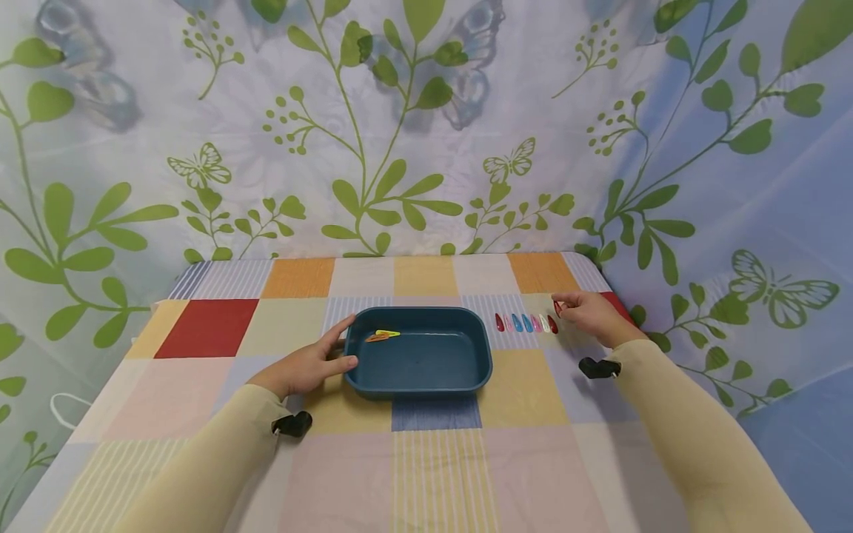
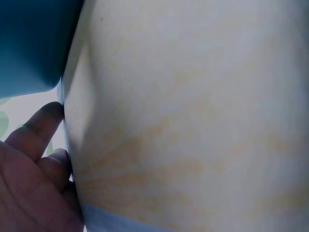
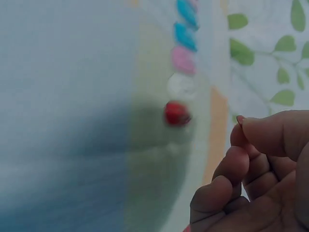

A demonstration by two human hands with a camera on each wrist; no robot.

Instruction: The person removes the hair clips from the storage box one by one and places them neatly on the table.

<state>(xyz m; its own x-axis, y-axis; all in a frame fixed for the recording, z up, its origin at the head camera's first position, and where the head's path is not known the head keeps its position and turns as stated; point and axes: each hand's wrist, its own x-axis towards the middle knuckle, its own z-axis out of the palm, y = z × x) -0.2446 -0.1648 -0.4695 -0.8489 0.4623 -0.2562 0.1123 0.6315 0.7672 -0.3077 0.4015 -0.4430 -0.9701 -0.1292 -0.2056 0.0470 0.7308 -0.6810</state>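
Observation:
My right hand [image 1: 591,317] pinches a red snap hair clip [image 1: 557,308] between thumb and fingertips, raised above the cloth. In the right wrist view, only a small edge of this clip [image 3: 240,119] shows at the fingertips. Below and to its left lies a row of hair clips, among them a dark red one [image 1: 552,324], a white one [image 3: 182,87] and a blue one [image 1: 527,323]. My left hand [image 1: 303,368] rests against the left side of a dark blue tray [image 1: 418,390], thumb and forefinger extended along its rim. Inside lie a yellow clip [image 1: 387,333] and an orange clip [image 1: 377,338].
A patchwork tablecloth [image 1: 426,474] covers the table. Behind it hangs a curtain [image 1: 426,148] printed with green leaves and butterflies, which continues along the right side. A white cord [image 1: 60,411] loops beside the table's left edge.

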